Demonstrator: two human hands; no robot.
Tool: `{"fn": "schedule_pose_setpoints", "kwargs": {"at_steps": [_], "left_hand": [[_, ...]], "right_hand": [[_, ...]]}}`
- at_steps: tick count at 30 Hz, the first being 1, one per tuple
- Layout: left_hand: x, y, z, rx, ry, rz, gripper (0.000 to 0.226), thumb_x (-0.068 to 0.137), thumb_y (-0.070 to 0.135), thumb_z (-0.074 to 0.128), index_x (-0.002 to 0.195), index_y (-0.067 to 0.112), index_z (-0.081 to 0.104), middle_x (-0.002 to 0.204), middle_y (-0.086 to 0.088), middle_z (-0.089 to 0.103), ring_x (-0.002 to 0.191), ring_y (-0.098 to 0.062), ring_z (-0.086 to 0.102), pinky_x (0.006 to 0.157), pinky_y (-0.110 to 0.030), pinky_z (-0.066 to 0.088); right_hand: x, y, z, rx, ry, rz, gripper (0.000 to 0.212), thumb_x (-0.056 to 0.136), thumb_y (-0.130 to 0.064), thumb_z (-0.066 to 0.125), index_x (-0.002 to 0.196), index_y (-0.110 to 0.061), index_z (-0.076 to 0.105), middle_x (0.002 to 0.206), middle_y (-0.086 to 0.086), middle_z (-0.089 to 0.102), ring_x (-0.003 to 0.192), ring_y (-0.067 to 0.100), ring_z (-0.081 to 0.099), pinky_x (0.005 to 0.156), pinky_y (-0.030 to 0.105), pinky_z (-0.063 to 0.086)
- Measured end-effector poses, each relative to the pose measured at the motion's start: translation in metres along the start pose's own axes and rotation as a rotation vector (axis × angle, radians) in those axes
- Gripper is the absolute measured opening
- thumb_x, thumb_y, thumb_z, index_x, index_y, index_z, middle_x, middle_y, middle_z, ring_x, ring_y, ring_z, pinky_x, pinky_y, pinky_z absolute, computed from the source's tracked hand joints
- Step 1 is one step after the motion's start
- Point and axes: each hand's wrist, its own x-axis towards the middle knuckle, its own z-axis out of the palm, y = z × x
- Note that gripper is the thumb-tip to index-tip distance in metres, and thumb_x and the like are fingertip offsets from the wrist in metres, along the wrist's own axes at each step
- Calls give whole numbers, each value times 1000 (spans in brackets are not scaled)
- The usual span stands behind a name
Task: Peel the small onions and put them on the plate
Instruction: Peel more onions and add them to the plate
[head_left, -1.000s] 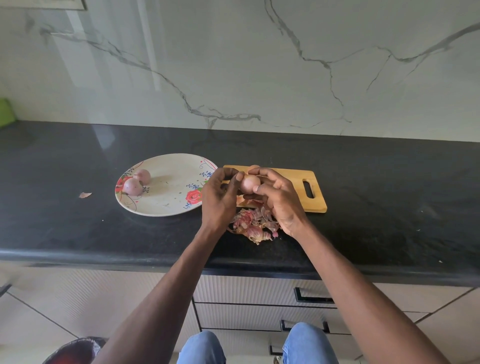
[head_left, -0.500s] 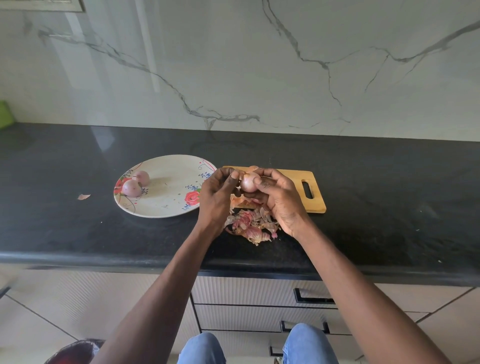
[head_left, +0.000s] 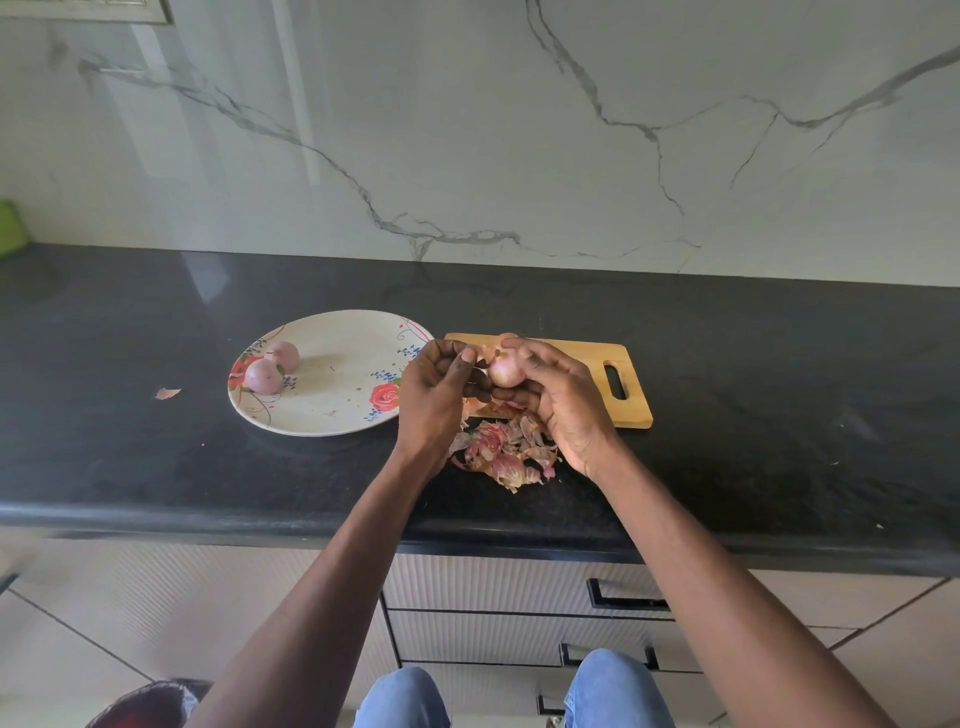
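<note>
Since a moment ago, both hands have barely shifted, with the small onion raised above the wooden cutting board. Right hand curls its fingers round it while the left hand pinches its loose skin. Two peeled onions sit on the floral plate, and onion peels lie on the black counter.

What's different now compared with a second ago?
Little. The left hand has eased slightly away from the onion, pulling at its skin, while the right hand still holds it. The plate, its two peeled onions and the heap of skins are unchanged.
</note>
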Motion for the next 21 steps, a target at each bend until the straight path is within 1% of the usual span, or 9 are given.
{"fn": "schedule_pose_setpoints", "kwargs": {"at_steps": [2, 4, 7, 10, 12, 15, 17, 19, 21], "left_hand": [[-1, 1, 0, 4, -2, 12, 9, 104, 6, 52, 100, 1, 59, 83, -12, 65, 65, -16, 65, 61, -25, 55], [-2, 0, 1, 21, -11, 28, 12, 104, 12, 54, 103, 3, 61, 89, -11, 67, 72, -20, 66, 63, -27, 56], [-2, -2, 0, 113, -49, 65, 18, 99, 21, 65, 108, 6, 66, 94, -7, 73, 80, -28, 69, 66, -34, 56], [0, -8, -3, 214, -58, 115, 23, 95, 33, 69, 105, 12, 71, 94, -9, 74, 86, -31, 70, 75, -46, 58], [-1, -9, -4, 235, -37, 140, 24, 94, 37, 68, 99, 13, 72, 91, -10, 72, 83, -31, 68, 76, -51, 57], [-2, -6, -2, 209, -22, 128, 24, 95, 31, 68, 97, 7, 70, 89, -13, 69, 81, -30, 66, 73, -46, 56], [-2, -4, -2, 133, -27, 93, 17, 98, 17, 65, 97, 0, 68, 84, -9, 68, 74, -20, 63, 67, -35, 54], [-2, 0, -1, 64, -45, 58, 12, 100, 9, 60, 97, -1, 65, 78, -4, 66, 67, -14, 61, 62, -27, 52], [-1, 1, -1, 28, -64, 31, 11, 101, 8, 56, 94, 4, 64, 76, -4, 66, 64, -14, 61, 61, -26, 52]], "right_hand": [[1, 2, 0, -65, 22, -21, 32, 87, -14, 74, 119, -10, 71, 121, 12, 70, 110, 31, 69, 95, 45, 57], [2, 4, -2, -96, 35, -36, 37, 84, -13, 78, 120, -13, 71, 120, 9, 72, 113, 32, 68, 100, 52, 53], [1, 3, -2, -105, 25, -33, 43, 82, -17, 78, 124, -14, 70, 119, 10, 72, 114, 30, 68, 104, 52, 50], [-1, 1, -1, -82, 20, -22, 40, 85, -14, 76, 124, -10, 67, 118, 13, 72, 111, 34, 69, 98, 50, 54], [-3, -3, 1, -25, 33, 1, 33, 91, -7, 70, 121, 0, 61, 116, 20, 71, 104, 39, 70, 85, 42, 60], [-5, -7, 3, 23, -4, 27, 19, 95, -5, 62, 113, 2, 60, 110, 30, 69, 87, 39, 72, 74, 38, 62], [-6, -9, 4, 49, -24, 35, 14, 97, -7, 59, 109, 0, 62, 103, 28, 70, 79, 36, 73, 71, 36, 63], [-5, -10, 4, 74, -20, 44, 14, 99, -6, 55, 107, -1, 64, 98, 24, 71, 74, 31, 72, 67, 33, 62], [-4, -11, 2, 87, -9, 57, 19, 99, -7, 52, 109, 1, 65, 101, 24, 69, 73, 27, 71, 66, 32, 61]]}}
